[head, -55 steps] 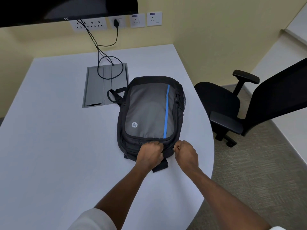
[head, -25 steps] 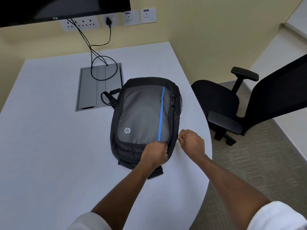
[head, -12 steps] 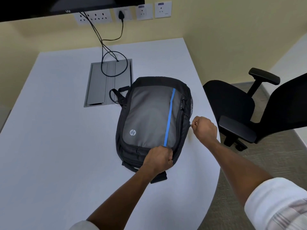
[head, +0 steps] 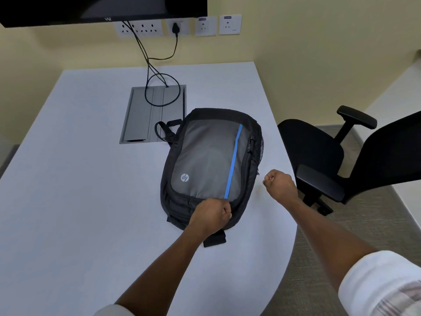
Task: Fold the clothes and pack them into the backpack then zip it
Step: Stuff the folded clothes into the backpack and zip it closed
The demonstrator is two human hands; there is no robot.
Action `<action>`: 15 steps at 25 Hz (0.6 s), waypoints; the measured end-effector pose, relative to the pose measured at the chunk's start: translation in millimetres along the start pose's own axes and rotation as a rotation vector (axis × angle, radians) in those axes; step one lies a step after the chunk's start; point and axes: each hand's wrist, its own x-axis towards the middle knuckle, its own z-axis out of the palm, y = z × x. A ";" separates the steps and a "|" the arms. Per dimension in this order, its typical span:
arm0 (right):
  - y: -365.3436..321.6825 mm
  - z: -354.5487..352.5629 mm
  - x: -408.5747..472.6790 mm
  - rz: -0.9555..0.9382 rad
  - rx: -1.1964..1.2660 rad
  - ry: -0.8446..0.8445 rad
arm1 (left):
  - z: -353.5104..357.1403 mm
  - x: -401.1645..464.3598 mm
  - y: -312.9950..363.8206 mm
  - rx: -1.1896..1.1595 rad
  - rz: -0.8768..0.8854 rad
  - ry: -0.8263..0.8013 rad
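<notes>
On the table: backpack flat, left hand clenched on its near edge, right hand fisted just right of it, contents unclear.

A white table fills most of the room's near side, its far edge against the yellow wall and its right edge curving round toward the near side. Set flush into its top, toward the far middle, is a grey metal cable hatch, and a loop of black cable lies across that hatch. Just to the right of the hatch and nearer, a black and grey backpack with a blue stripe lies flat on the table, front panel up, one strap resting over the hatch's near right corner.
</notes>
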 end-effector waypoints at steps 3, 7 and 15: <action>7.4 4.4 -20.8 0.007 0.081 0.007 | -15.4 -4.0 -11.2 -0.050 -0.018 0.105; 15.6 11.1 -35.3 -0.013 0.182 -0.029 | -34.2 0.3 -17.7 -0.074 0.000 0.297; 3.6 5.5 0.7 -0.119 0.404 -0.222 | -52.1 56.3 -2.1 0.066 -0.203 0.244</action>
